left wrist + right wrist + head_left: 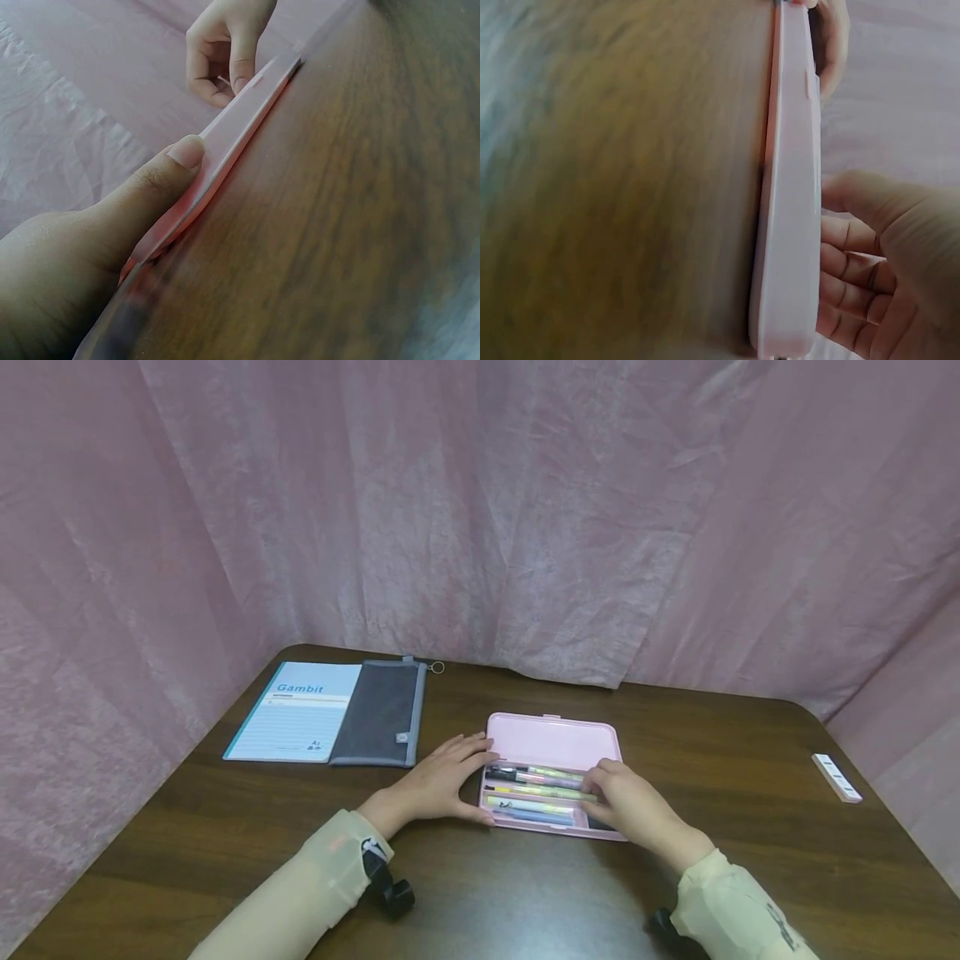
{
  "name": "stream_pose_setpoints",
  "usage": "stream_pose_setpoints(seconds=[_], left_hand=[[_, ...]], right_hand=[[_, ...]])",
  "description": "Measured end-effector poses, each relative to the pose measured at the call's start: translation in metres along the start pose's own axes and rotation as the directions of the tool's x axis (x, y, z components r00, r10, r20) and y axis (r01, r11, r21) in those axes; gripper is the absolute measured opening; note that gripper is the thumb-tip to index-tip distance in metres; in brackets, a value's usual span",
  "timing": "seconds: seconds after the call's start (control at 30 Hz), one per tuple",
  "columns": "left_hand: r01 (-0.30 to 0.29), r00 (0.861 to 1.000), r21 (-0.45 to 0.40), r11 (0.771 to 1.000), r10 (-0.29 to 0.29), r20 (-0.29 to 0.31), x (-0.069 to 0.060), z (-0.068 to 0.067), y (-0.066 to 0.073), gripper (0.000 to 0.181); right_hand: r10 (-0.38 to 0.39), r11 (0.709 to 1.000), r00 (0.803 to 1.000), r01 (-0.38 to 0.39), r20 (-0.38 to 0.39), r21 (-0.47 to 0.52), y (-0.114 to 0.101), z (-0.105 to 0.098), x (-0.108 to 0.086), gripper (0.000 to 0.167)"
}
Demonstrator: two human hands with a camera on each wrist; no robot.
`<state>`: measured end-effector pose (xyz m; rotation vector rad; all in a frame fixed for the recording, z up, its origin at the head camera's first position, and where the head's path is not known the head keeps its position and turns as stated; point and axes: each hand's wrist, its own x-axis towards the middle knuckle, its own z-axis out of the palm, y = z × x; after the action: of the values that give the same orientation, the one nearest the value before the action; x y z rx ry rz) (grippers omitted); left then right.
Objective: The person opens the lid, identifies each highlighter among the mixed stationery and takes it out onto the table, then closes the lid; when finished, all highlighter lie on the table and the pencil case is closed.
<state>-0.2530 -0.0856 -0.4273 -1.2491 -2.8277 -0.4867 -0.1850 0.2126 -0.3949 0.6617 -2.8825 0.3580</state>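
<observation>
An open pink pencil case (pixel 553 740) lies on the table, its lid folded back. Several pens and markers (pixel 528 806) lie lengthwise inside. My left hand (pixel 442 779) holds the case's left end, thumb at the near corner and fingers at the far side; in the left wrist view the thumb (pixel 161 172) lies against the front wall. Over the right end of the case, my right hand (pixel 626 797) has bent fingers and pinches the end of a yellow-green pen (pixel 551 792). The case wall (pixel 789 217) hides part of those fingertips in the right wrist view.
To the left lie a white Gambit notebook (pixel 296 714) and a dark grey zip pouch (pixel 378 714) with a key ring. A small white box (pixel 836 778) lies near the table's right edge. Pink curtains (pixel 495 527) hang behind the brown table (pixel 735 760).
</observation>
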Motion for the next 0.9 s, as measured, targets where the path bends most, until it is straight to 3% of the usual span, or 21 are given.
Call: stream_pose_setpoints(seconds=[0.27, 0.9], left_hand=[[0.01, 1.0, -0.006, 1.0, -0.01, 0.005, -0.0002, -0.0008, 0.0001, 0.094], [0.004, 1.0, -0.008, 1.0, -0.004, -0.003, -0.0009, -0.001, 0.002, 0.093]], right_hand=[[0.051, 0.998, 0.998, -0.049, 0.042, -0.034, -0.0063, -0.0031, 0.0036, 0.02], [-0.091, 0.991, 0.995, 0.095, 0.045, -0.092, -0.0052, -0.0057, 0.0089, 0.021]])
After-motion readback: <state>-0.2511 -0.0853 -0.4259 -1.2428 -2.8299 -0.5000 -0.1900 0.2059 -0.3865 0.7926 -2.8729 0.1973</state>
